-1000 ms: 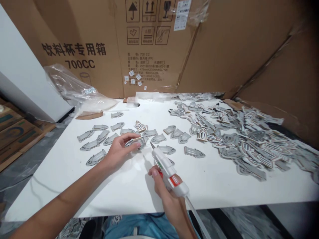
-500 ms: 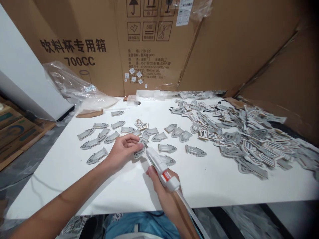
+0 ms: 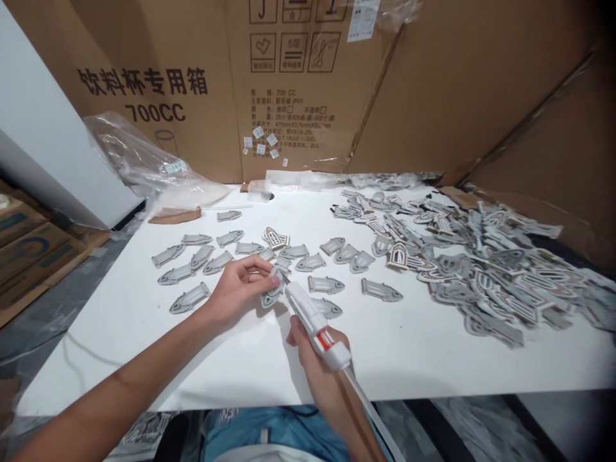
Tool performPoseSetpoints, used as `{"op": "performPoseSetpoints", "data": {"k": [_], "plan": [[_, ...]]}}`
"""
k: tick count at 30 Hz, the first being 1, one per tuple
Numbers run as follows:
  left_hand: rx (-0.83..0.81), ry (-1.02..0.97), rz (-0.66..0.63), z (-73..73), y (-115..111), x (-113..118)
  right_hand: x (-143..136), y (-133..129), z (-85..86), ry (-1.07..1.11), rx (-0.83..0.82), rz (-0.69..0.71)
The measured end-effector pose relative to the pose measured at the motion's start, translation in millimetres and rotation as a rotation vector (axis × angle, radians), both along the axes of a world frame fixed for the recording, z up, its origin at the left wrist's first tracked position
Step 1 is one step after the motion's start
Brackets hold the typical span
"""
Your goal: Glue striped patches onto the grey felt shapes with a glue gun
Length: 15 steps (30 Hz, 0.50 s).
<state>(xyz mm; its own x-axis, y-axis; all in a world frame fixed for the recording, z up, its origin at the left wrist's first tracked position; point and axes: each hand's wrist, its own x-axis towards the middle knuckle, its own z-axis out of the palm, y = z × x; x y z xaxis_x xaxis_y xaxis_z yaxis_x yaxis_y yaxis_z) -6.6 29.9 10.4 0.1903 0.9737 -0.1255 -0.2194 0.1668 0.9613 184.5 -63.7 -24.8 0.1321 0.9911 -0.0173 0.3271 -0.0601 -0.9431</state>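
My left hand (image 3: pixel 245 285) pinches a small grey arch-shaped piece (image 3: pixel 270 296) between thumb and fingers, just above the table. In my right hand (image 3: pixel 320 369) is a white hot glue gun (image 3: pixel 308 311) with a red part on its body; a long white stick or cord runs from its rear. The gun's pointed tip is at the held piece; whether it touches cannot be made out. Around my hands, several similar grey pieces (image 3: pixel 326 285) lie loosely spread on the white table (image 3: pixel 231 369). A patterned arched-window piece (image 3: pixel 276 238) lies just beyond my left hand.
A large heap of the flat pieces (image 3: pixel 486 276) covers the table's right side. Tall cardboard (image 3: pixel 192 38) stands along the back, with small stickers on it. Clear plastic wrap (image 3: pixel 139 160) is bunched at the back left. Stacked boxes (image 3: pixel 33 247) stand on the floor at the left.
My view has shifted slightly, so the scene sits a little differently in the picture. Both hands keep their grips, and the gun's tip stays at the grey piece.
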Motion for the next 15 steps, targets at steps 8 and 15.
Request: {"op": "performPoseSetpoints", "data": {"k": [8, 15], "plan": [[0.018, 0.008, -0.012, -1.0, -0.6, -1.4, -1.5, 0.3, 4.3, 0.017, 0.011, 0.034], [0.034, 0.028, 0.0, -3.6, 0.0, -1.8, -2.2, 0.6, 5.4, 0.052, -0.016, 0.021]]}}
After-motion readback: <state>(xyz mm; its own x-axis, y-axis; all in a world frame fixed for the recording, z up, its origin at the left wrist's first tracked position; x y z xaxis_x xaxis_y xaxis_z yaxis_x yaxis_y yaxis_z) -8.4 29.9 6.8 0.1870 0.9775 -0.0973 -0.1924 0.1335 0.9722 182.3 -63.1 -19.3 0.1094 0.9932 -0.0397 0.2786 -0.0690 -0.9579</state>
